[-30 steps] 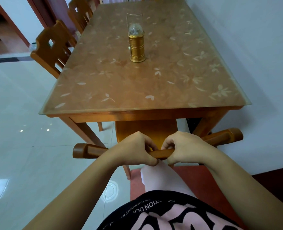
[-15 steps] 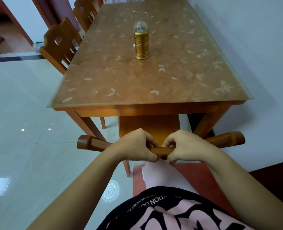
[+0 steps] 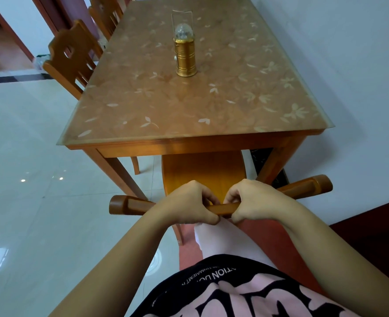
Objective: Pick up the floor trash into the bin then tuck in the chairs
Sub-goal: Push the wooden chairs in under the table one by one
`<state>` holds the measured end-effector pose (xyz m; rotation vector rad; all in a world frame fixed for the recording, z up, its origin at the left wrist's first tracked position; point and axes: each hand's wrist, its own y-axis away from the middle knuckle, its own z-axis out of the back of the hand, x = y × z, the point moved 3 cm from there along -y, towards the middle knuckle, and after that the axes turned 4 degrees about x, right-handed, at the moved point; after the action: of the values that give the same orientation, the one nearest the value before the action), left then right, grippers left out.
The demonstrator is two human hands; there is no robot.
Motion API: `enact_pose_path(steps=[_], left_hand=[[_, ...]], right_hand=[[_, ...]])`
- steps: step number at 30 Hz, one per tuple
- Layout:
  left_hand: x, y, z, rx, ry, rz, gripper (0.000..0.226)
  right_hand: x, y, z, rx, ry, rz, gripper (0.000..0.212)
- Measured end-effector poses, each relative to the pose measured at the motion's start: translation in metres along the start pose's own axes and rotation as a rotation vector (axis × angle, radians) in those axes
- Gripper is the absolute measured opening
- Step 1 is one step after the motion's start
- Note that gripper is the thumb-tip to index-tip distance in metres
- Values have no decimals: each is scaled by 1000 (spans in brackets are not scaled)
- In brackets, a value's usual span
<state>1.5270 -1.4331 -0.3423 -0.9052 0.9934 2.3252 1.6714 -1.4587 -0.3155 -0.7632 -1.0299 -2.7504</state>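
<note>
Left hand [image 3: 189, 202] and right hand [image 3: 255, 201] were both curled tight around the top rail [image 3: 129, 205] of the near chair [image 3: 202, 170]. They sat side by side at its middle, knuckles almost meeting, thumbs tucked under the wood. That chair stood at the near end of the bench [image 3: 189, 145], its seat partly under the bench edge, its rail just clear of it. A gold lantern [image 3: 185, 56] stood upright on the patterned bench top. Along the left side a second chair [image 3: 74, 58] and, farther off, a third chair [image 3: 106, 12] sat close against the bench. Pale tiled floor [image 3: 29, 156] spread out to the left, and a white wall [image 3: 360, 88] ran along the right.
</note>
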Motion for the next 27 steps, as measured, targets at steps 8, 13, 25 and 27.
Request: enact_pose_path(steps=[8, 13, 25, 27], left_hand=[[-4, -2, 2, -32, -32, 3, 27], [-5, -3, 4, -24, -21, 12, 26], [-8, -11, 10, -30, -33, 19, 29], [-8, -12, 11, -25, -32, 19, 28]], right_hand=[[2, 5, 4, -12, -19, 8, 20], [2, 5, 7, 7, -27, 10, 21], [1, -1, 14, -21, 14, 12, 25], [0, -1, 15, -21, 23, 10, 24]])
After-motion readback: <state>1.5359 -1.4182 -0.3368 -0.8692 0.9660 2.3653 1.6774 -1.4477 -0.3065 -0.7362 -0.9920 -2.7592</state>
